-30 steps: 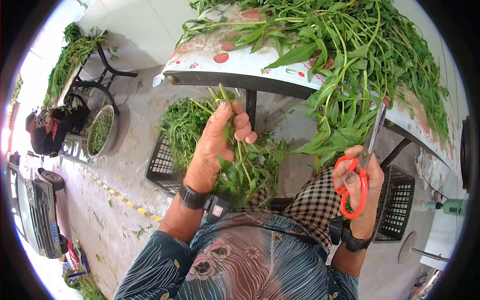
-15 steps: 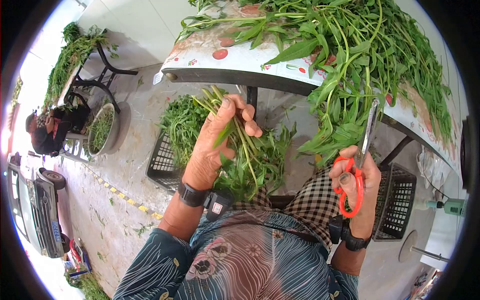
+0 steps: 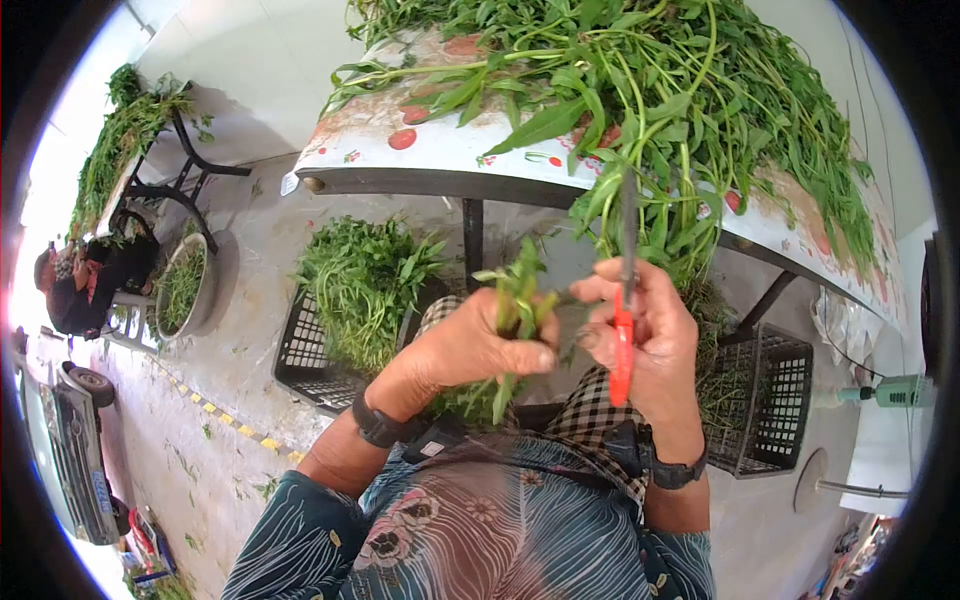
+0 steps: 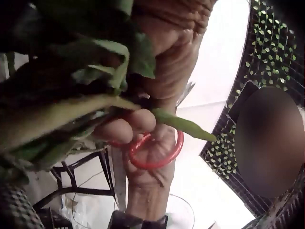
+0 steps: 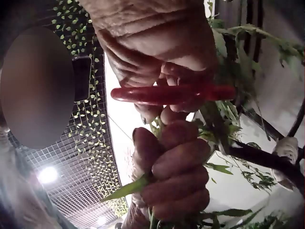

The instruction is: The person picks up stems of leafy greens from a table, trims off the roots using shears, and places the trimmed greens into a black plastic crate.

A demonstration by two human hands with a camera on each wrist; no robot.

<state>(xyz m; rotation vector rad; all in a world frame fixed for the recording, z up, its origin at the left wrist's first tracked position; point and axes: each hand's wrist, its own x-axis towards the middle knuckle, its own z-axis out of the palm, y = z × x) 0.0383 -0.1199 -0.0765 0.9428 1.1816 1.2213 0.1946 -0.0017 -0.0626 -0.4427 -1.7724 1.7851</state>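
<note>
My left hand [image 3: 465,345] grips a bunch of leafy green stems [image 3: 518,290] in front of my lap, with cut ends poking up above the fist. Close on its right, my right hand [image 3: 655,345] holds red-handled scissors [image 3: 622,355], the blades pointing up toward the table. Its fingertips reach toward the top of the bunch. In the right wrist view the left fist [image 5: 176,176] is curled round the stems, right below the right hand's fingers, and a narrow leaf [image 5: 126,188] sticks out sideways. A red scissor ring [image 4: 177,148] shows in the left wrist view.
Long leafy stems are heaped on the table [image 3: 350,150] ahead, some hanging over its front edge. A black crate [image 3: 290,365] of greens stands at left, another crate [image 3: 780,400] at right. Farther left are a basin [image 3: 200,300] of greens, a seated person and a car [image 3: 70,450].
Both hands have come together: the left moved right and down with its bunch, the right moved left with the scissors. The head view has shifted slightly.
</note>
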